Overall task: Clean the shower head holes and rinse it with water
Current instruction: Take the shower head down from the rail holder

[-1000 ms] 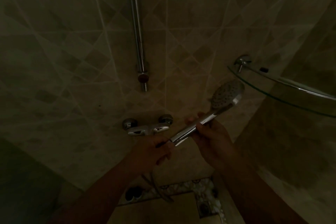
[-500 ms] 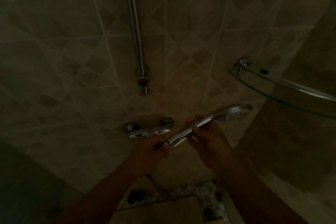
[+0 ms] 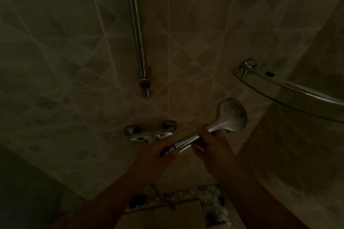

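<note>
In dim light a chrome hand shower head (image 3: 231,115) points up and to the right, its smooth back turned towards me so the spray holes are hidden. My right hand (image 3: 210,145) grips the middle of its handle. My left hand (image 3: 158,156) is closed around the handle's lower end, where a small dark thin object shows between the fingers. The hose (image 3: 163,199) hangs down below my left wrist.
The chrome mixer tap (image 3: 150,133) is mounted on the tiled wall just left of my hands. A vertical chrome slide rail (image 3: 137,29) runs up the wall above it. A curved glass corner shelf (image 3: 290,91) juts out at the right. Patterned floor tiles lie below.
The shower head has been rotated in my hands: its holed face showed a second ago, then turned edge-on, and now its back faces me. Both hands kept their hold.
</note>
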